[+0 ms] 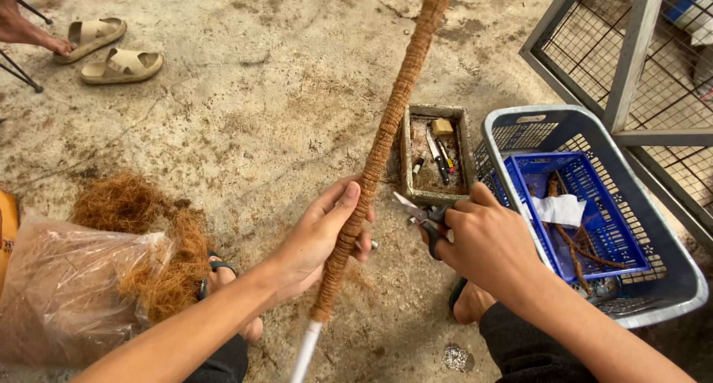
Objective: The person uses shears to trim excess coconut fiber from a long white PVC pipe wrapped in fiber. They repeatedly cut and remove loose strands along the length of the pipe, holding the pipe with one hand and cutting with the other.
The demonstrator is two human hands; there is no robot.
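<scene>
Between both hands: coir-wrapped pole [375, 156] gripped by left hand [319, 238], scissors [423, 218] clenched in right hand [486, 242].

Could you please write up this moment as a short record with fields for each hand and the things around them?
Left hand: grips a fibre-wrapped pole, held slanting.
Right hand: holds scissors, blades slightly apart beside the pole.
Pole end: bare white tube at bottom.
Floor left: clear bag with loose brown fibre.
Floor right: blue baskets, nested; small tool tray.
Far left: beige sandals.
</scene>
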